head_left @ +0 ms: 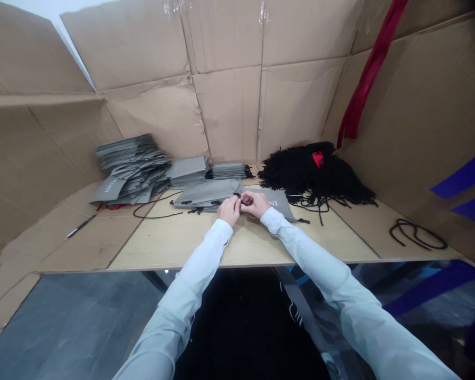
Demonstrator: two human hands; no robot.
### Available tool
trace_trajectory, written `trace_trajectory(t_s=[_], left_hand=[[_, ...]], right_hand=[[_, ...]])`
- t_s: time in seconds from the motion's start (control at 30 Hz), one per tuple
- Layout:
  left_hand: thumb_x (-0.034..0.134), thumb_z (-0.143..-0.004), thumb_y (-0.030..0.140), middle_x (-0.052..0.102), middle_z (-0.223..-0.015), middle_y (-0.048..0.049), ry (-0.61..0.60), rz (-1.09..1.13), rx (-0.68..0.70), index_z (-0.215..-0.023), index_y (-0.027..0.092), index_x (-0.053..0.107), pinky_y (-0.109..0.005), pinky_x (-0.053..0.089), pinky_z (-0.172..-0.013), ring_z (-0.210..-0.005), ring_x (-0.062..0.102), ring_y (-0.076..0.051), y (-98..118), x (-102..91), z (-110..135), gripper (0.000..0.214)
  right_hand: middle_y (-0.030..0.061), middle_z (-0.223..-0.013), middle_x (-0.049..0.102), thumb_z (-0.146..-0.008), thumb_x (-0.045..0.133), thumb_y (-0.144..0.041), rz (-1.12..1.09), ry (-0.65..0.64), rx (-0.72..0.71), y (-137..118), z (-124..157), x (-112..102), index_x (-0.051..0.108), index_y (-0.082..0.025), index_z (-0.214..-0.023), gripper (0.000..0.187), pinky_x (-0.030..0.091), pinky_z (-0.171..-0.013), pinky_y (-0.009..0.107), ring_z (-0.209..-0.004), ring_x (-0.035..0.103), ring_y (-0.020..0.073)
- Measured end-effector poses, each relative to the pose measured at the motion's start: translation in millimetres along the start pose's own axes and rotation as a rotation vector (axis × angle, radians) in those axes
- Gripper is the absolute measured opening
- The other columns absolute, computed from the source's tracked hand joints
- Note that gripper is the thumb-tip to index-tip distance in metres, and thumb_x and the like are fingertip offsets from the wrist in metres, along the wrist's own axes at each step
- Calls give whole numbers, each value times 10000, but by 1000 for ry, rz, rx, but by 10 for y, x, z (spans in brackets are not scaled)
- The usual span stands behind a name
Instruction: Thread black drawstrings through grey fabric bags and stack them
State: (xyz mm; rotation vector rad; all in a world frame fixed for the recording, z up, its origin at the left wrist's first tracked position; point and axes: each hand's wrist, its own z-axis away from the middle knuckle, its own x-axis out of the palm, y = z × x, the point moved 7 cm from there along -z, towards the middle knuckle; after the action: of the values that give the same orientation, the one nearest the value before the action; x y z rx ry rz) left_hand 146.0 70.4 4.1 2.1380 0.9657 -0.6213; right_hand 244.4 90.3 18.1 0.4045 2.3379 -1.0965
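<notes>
Cord, thin and black [246, 201], appears pinched by left hand [229, 210] and right hand [255, 204] over flat grey fabric pouch [279, 203]; gentle, even tension should help

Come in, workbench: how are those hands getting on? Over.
Left hand and right hand together, fingers curled; grip too small to tell. Printed gray pouch under right hand. Black cord pile beyond, to the right; nothing visibly blocking.
</notes>
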Motion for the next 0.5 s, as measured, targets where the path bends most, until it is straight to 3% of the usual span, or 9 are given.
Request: trace_trajectory(t_s=[0.27, 0.5], left_hand=[[287, -841, 310, 517, -717, -60, -82, 101, 76, -753, 191, 524, -266, 307, -700, -712, 429, -168, 67, 16, 18, 280], [317, -829, 295, 524, -719, -53, -51, 213, 60, -749, 183, 535, -254, 315, -693, -688, 433, -151, 109, -10, 5, 258]], right_hand=[[-38, -518, 466, -550, 554, -215, -151, -89, 33, 147, -37, 27, 562, -128, -686, 161, 359, -519, 183, -489, 394, 59], [-39, -514, 451, -544, 562, -225, -146, -103, 17, 111, -51, 3, 526, -128, -625, 131, 338, -506, 180, -488, 386, 57]])
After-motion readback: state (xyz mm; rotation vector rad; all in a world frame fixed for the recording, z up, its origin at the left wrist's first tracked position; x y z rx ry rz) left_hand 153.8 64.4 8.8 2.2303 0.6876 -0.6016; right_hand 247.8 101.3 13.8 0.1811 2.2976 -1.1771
